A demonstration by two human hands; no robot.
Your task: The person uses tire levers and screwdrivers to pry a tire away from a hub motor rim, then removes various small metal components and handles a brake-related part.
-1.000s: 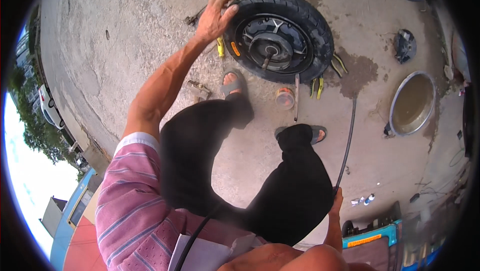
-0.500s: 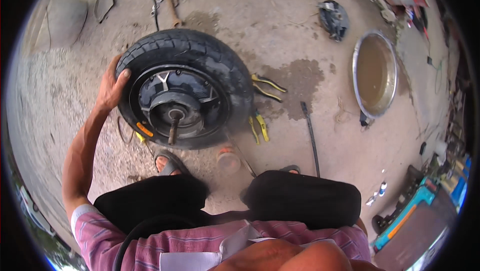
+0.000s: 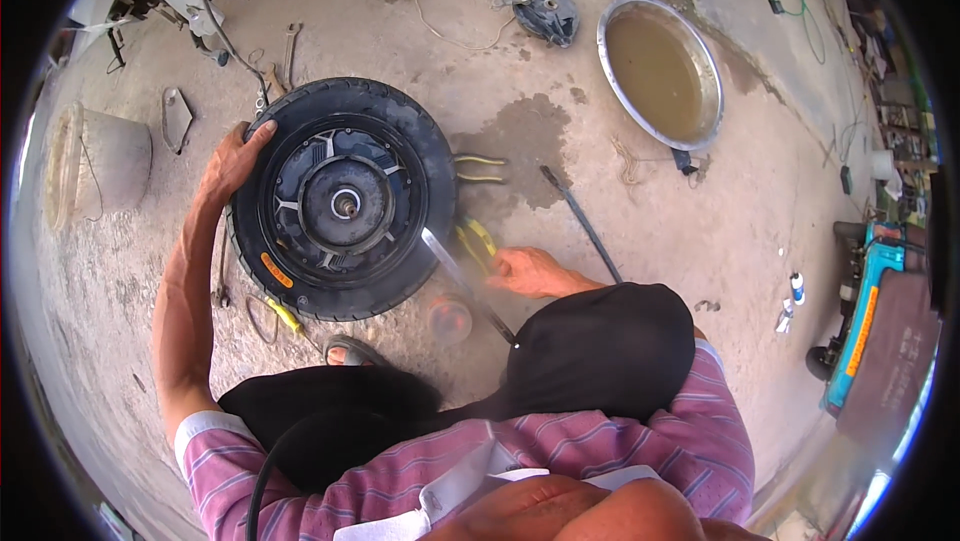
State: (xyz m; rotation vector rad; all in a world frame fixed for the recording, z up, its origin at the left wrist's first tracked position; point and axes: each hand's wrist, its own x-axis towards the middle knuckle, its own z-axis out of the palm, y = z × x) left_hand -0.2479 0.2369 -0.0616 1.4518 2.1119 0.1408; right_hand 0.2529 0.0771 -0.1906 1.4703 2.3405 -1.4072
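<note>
A black motor wheel (image 3: 346, 199), its tyre mounted round a dark hub with a central axle, stands tilted before me. My left hand (image 3: 238, 159) grips the tyre's upper left edge, thumb on the sidewall and fingers round the tread. To the right of the wheel, my right hand (image 3: 530, 271) is low with its fingers bent. It is beside yellow-handled pliers (image 3: 480, 237) and a flat metal bar (image 3: 470, 286) that slants from the tyre towards my right knee. Whether its fingertips touch either one is hidden.
A second pair of pliers (image 3: 482, 169) lies right of the tyre, with a dark rod (image 3: 585, 226) beyond. Farther off are a basin of murky water (image 3: 718, 91), a round black brake plate (image 3: 547, 17) and a bucket (image 3: 115, 156) on its side. A yellow-handled tool (image 3: 284, 315) lies near my left foot.
The wheel has turned to face me more squarely, my left hand still on it. My right hand has come into view beside the pliers. The whole view has shifted, showing more floor at the far side.
</note>
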